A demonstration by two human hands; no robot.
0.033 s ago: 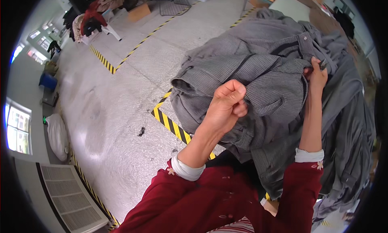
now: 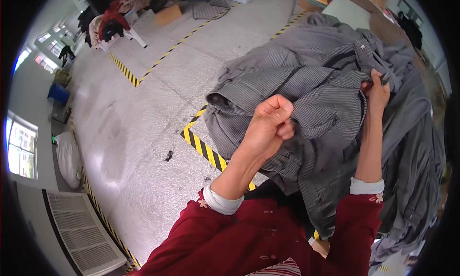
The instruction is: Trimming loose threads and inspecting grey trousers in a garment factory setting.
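Grey garment (image 2: pixel 326 98) gripped beside open floor (image 2: pixel 143 113)

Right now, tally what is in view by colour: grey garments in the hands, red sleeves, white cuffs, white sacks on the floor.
Grey garment, gripped by the left hand and the right hand: 1
Red sleeves: 2
White cuffs: 2
White sack by the wall: 1
Total: 6
More grey cloth hangs on the right; separate pieces cannot be told apart.
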